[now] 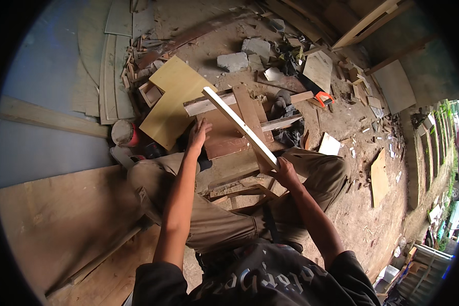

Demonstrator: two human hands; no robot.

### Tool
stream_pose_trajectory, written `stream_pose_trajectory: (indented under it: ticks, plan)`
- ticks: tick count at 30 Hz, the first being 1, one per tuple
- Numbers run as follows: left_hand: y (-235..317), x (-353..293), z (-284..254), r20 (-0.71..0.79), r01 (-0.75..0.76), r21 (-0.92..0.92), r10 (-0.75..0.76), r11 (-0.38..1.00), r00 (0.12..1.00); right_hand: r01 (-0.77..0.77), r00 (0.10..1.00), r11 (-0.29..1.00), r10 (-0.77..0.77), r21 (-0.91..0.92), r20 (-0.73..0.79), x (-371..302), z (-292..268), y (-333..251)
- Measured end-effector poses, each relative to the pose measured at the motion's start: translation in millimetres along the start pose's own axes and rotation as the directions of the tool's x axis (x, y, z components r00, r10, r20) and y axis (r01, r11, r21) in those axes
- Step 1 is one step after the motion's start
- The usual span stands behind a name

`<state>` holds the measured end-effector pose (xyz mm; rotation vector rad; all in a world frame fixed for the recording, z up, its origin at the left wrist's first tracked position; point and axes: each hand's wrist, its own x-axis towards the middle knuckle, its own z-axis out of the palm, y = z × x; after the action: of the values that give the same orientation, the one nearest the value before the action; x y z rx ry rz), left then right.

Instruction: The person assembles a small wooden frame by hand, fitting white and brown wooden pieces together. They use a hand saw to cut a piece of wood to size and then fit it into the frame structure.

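The only lettering that stands out is on the person's dark shirt [265, 291], at the near edge of the scene: a row of large, pale, ornate characters [231, 282] with angular, blackletter-like strokes, running left to right across the chest. The row bends with the folds of the cloth (the wide lens adds some curve too), and its left part is dim and hard to make out.

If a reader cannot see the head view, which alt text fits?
The right hand grips the near end of a whitish wooden strip slanting across a brown board; the open left hand is at the board's left edge, near a yellow board.
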<state>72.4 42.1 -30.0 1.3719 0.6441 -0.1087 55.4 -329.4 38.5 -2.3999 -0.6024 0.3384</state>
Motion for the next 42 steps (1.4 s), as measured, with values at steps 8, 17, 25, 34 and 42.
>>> stream_pose_trajectory:
  ticks: [8, 17, 25, 34, 42]
  plan:
    - [41.1, -47.6, 75.9, 0.003, 0.056, -0.204, -0.056, 0.977, 0.998, -0.004, 0.997, 0.997, -0.001, -0.073, -0.074, -19.7, -4.2, -31.3]
    - [31.7, -38.6, 105.6, -0.102, -0.025, -0.308, -0.007, 0.951, 0.995, 0.165, 0.982, 0.985, -0.17, -0.059, -0.086, -22.8, 7.1, -73.7]
    - [-34.4, -15.3, 59.3, -0.354, -0.188, -0.086, 0.147, 0.978, 0.924, -0.334, 0.933, 0.888, 0.358, 0.316, -0.02, 61.6, 75.0, -59.6]
    - [-72.6, -33.3, 18.9, -0.441, -0.057, -0.013, 0.046, 0.998, 0.896, -0.274, 0.953, 0.861, 0.302, 0.428, 0.004, 59.2, 144.0, -118.4]
    - [-44.2, -33.4, 40.0, -0.295, 0.031, -0.276, -0.116, 0.961, 0.949, -0.207, 0.916, 0.822, 0.353, 0.53, -0.19, 82.9, 141.7, -84.0]
